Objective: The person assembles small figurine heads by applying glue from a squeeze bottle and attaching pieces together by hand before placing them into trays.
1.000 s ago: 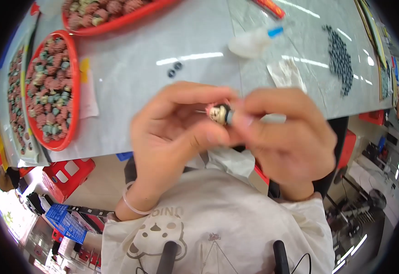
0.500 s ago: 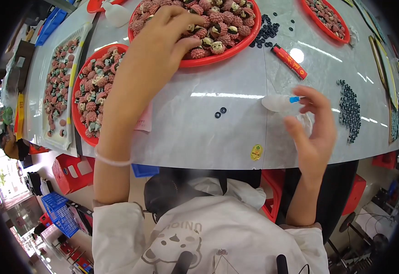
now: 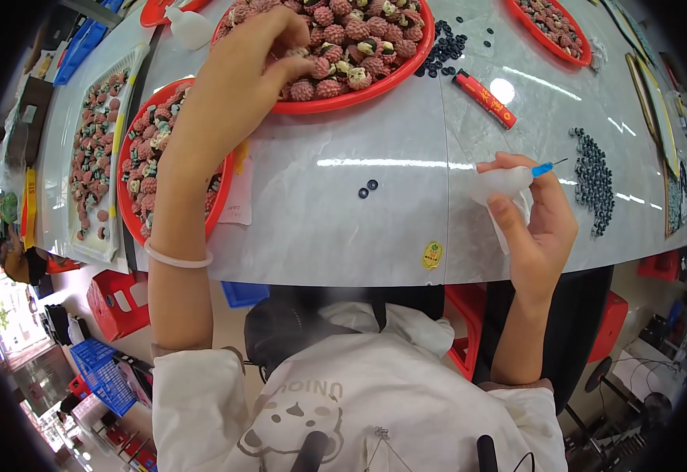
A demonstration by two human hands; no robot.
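My left hand (image 3: 237, 86) reaches over the rim of a large red basin (image 3: 343, 102) heaped with pink bumpy ball-shaped pieces. Thumb and fingers close round one pink bumpy piece (image 3: 302, 90) near the basin's left side, though the fingers partly hide it. In my right hand (image 3: 544, 228) is a white squeeze bottle (image 3: 500, 183) with a blue needle tip (image 3: 542, 169), pointing right. A white tissue (image 3: 508, 228) hangs beneath the bottle in the same grip. Two small black rings (image 3: 368, 189) lie on the grey tabletop between my hands.
A second red basin (image 3: 125, 212) and a white tray (image 3: 95, 248) of pink pieces stand left. Black rings (image 3: 442, 51) and a red tube (image 3: 485, 99) lie beyond the middle. Dark beads (image 3: 593, 181) spread at right. Another red basin (image 3: 563, 55) sits far right.
My right hand has picked up the squeeze bottle, which was lying on the table, along with the tissue. My left fingers have drawn together among the pink pieces.
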